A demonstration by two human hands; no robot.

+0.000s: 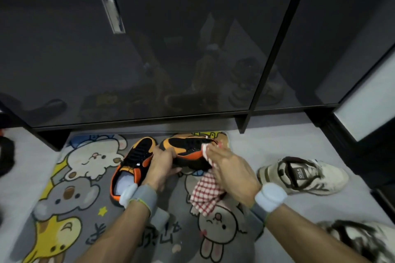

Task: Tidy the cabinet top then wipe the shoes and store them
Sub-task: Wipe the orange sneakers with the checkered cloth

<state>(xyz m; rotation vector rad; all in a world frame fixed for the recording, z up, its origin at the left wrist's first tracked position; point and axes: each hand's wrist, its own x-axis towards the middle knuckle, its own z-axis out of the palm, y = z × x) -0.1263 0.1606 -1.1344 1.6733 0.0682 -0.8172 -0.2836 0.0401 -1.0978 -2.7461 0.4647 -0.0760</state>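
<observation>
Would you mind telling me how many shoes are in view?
4: one orange-black shoe held in both hands, its mate on the mat, one white shoe at right, another at bottom right. Others may be hidden.

- A home entryway, by a shoe cabinet [149, 49] with dark glossy doors.
- A cartoon animal mat [81, 177] covers the grey floor [299, 205].
- Sneakers lie about: an orange pair [132, 164], white ones [303, 175].

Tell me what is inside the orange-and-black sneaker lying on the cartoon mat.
A pale, whitish stuffing or sock fills the heel opening of the orange-and-black sneaker; the toe interior is covered by the laced upper.
</observation>
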